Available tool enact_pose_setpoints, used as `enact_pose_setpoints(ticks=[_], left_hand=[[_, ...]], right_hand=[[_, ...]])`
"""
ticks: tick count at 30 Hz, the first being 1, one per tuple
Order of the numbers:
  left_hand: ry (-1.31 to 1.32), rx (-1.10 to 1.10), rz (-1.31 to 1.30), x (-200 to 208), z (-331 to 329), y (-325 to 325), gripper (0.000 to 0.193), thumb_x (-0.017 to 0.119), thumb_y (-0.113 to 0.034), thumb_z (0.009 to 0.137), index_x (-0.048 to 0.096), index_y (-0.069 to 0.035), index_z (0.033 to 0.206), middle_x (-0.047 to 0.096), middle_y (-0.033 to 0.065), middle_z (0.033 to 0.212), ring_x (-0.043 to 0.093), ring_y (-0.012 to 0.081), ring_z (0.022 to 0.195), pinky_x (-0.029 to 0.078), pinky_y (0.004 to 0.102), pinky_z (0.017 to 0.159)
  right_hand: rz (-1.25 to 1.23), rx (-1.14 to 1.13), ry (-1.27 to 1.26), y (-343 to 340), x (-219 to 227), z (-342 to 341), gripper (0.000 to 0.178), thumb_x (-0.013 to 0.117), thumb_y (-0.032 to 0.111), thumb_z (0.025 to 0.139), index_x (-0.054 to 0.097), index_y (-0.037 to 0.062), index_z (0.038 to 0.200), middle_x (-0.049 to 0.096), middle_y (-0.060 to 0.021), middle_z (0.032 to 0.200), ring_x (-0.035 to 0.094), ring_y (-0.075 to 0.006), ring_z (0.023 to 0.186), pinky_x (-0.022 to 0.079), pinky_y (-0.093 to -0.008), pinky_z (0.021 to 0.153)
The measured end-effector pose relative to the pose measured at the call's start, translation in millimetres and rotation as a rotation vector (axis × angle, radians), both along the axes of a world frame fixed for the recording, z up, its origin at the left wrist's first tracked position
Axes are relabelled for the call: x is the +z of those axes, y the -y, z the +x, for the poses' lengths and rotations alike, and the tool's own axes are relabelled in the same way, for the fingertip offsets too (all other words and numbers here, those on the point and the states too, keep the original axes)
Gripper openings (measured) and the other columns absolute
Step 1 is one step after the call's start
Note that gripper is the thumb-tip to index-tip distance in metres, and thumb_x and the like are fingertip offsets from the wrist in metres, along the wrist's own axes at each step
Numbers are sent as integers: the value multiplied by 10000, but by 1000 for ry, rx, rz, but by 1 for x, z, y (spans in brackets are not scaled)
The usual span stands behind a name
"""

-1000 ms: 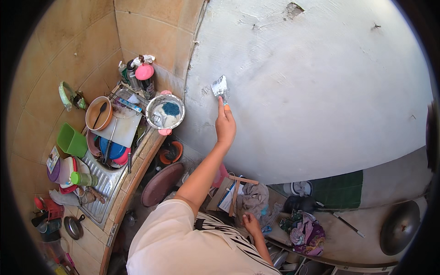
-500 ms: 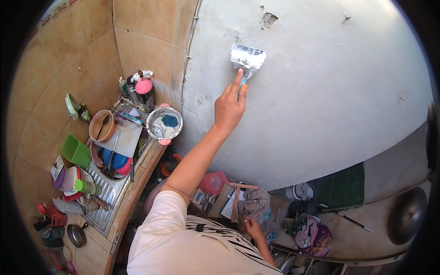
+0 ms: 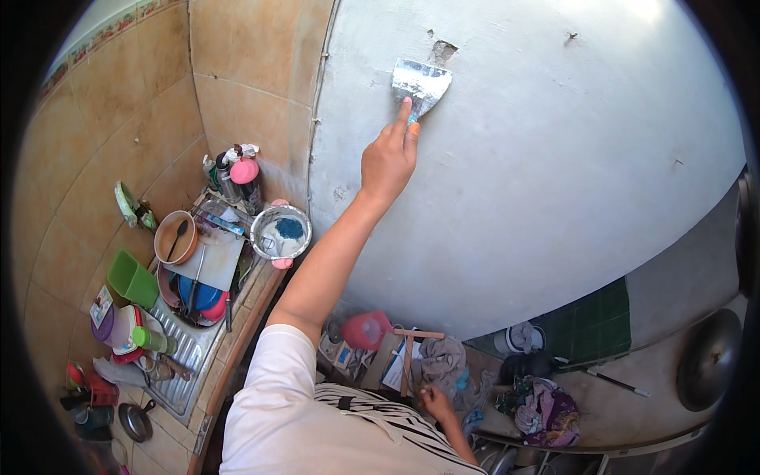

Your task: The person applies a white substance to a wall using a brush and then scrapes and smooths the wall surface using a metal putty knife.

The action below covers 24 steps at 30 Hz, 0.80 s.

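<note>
My left hand [image 3: 388, 165] is closed round the handle of a putty knife [image 3: 419, 85], its index finger stretched along the blade. The wide metal blade, smeared with white, lies against or very close to the pale grey wall [image 3: 507, 182], just below a chipped hole [image 3: 443, 52]. Small cracks and pits show round that hole. Low in front of my body, my right hand [image 3: 434, 402] is held with its fingers curled; whatever may be inside them is hidden. A grey cloth [image 3: 442, 360] lies near it.
On the left, a tiled counter holds a steel sink [image 3: 178, 360], bowls, bottles and a green container [image 3: 133, 279]. A pot [image 3: 269, 229] with white paste and a blue scrubber stands at its wall end. Bundled clothes [image 3: 548, 412] and a large dark round lid [image 3: 710, 360] are at lower right.
The putty knife in my left hand has moved up the wall, closer to the chipped hole. The whole view has shifted slightly. My right hand stays low and curled.
</note>
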<state>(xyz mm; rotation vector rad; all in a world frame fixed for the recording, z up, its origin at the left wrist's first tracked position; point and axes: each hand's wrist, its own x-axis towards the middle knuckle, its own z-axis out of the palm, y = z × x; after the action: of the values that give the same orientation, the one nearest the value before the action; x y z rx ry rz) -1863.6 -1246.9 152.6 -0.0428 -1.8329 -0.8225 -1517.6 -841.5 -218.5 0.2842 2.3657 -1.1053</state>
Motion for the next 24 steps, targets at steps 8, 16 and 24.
enact_pose_setpoints(ticks=[8, 16, 24], left_hand=[[-34, 84, -74, 25, -1, 20, 479, 594, -261, 1009, 527, -165, 1474, 593, 70, 682, 578, 235, 506, 485, 366, 458], [177, 20, -146, 10, 10, 4, 507, 590, -251, 1017, 482, -191, 1509, 608, 75, 729, 599, 237, 574, 492, 369, 511], [132, -16, -101, 5, 5, -16, 524, 581, -254, 1025, 450, -184, 1528, 625, 78, 735, 602, 228, 554, 492, 361, 500]], right_hand=[[-37, -30, 45, 11, 3, -4, 440, 588, 333, 1027, 568, -9, 1303, 697, -125, 981, 714, -196, 753, 556, -333, 695], [-38, 37, 41, 27, 11, -16, 449, 579, 337, 1036, 555, -9, 1321, 690, -116, 982, 703, -188, 757, 553, -338, 688], [77, 99, -65, 4, -15, -17, 433, 581, 326, 1032, 560, -5, 1311, 696, -114, 986, 702, -189, 740, 543, -328, 705]])
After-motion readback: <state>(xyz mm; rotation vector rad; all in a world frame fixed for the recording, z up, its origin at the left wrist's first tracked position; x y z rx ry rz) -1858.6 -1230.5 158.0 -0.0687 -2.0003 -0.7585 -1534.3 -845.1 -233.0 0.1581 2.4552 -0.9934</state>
